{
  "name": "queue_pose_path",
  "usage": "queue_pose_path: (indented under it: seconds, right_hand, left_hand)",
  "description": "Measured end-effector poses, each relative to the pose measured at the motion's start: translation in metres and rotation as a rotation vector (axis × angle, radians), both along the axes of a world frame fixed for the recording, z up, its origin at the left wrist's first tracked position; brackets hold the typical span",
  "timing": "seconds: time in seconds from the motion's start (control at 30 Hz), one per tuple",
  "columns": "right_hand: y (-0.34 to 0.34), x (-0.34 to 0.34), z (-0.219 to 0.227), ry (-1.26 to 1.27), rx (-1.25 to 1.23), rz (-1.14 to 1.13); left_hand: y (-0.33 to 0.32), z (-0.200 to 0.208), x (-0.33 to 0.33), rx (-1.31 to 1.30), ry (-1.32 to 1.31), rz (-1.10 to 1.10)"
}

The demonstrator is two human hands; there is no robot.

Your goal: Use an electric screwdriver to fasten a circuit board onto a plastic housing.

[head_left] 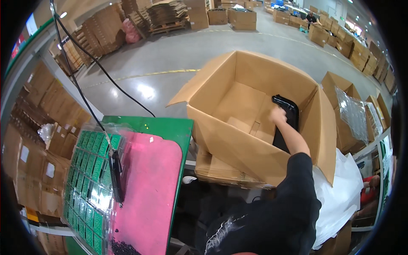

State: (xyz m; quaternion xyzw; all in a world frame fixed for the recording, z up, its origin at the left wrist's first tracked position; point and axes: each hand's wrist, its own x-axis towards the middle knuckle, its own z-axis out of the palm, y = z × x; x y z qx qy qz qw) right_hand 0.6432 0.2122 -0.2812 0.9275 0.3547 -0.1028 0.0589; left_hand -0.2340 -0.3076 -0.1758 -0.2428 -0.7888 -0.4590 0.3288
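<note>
Right hand [278,114] is extended into a large open brown cardboard box [233,144], against the left edge of a long black plastic part [291,111] with rounded corners. The part is seen along the box's right side, its near end hidden by the near wall. Fingers are blurred; whether the part is gripped or only touched cannot be told. Left hand is out of view.

Writing: two white paper labels [50,170] are noted on brown cardboard cartons [32,185] stacked left of the desk; their print is too small to be read. A white graphic is carried on the front of the black shirt [263,223].

Surroundings: the green-topped desk [178,126] is covered mostly by a pink mat [153,182]. Clear plastic trays of green pieces [87,182] are set along its left edge. A slim black tool [116,178] is hung on a black cable [78,102] at the mat's left edge. Small black bits [123,248] are heaped at the mat's near left corner. White sheeting [340,195] is bunched below the box's near right corner. A flattish brown carton [223,168] is seen beneath the box.
</note>
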Motion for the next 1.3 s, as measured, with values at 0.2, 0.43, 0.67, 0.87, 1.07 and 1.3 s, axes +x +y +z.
queue_pose_path:
  seconds: [0.2,0.43,0.67,0.87,1.07,1.3]
  right_hand:
    - [-0.077,0.020,-0.103,0.245,-0.207,-0.031]
    - [-0.038,-0.032,-0.067,0.344,0.171,-0.086]
    - [0.045,-0.091,0.080,0.828,1.056,0.373]
    - [0.023,-0.187,0.196,0.433,0.794,1.090]
    - [0.008,-0.277,0.215,-0.014,0.598,2.012]
    - [-0.011,-0.375,0.184,0.240,0.160,2.298]
  left_hand:
    - [-0.009,0.012,-0.009,0.068,-0.026,0.180]
    - [0.007,0.026,0.022,0.320,-0.136,0.209]
    - [0.145,0.094,0.082,0.429,-0.225,-0.347]
    - [0.201,0.079,0.074,0.082,-0.217,-0.730]
    - [0.273,0.095,0.164,-0.296,-0.398,-0.989]
    - [0.298,0.070,0.145,-0.878,-0.351,-1.017]
